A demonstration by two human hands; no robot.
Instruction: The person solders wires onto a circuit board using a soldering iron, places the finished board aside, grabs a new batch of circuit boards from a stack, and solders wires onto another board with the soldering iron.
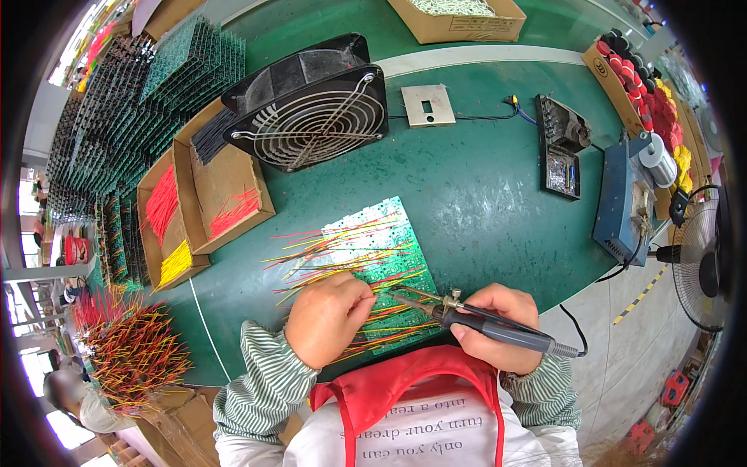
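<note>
Green board (381,265) lay flat on the green table (482,202), just in front of the chest, bristling with red and yellow wires (327,257) fanned out to the left. Left hand (327,317) rested on the board's near-left part, fingers curled and pinched on a wire at the fingertips. Right hand (498,323) closed around a grey-handled soldering iron (467,315), held like a pen, tip pointed left and low over the board's near edge, close beside the left fingertips.

Beyond the board, a black fan (311,109) with a wire grille, tilted against cardboard boxes (202,210) holding bundles of red and yellow wires. To the fan's right, a small metal plate (428,105), then a black fixture (560,148). At the right edge, a blue soldering station (622,202) with a spool of solder (657,159) on top. Stacks of green boards (148,101) stood along the far left, and a bushy bundle of red and yellow wires (132,350) near the left elbow.
</note>
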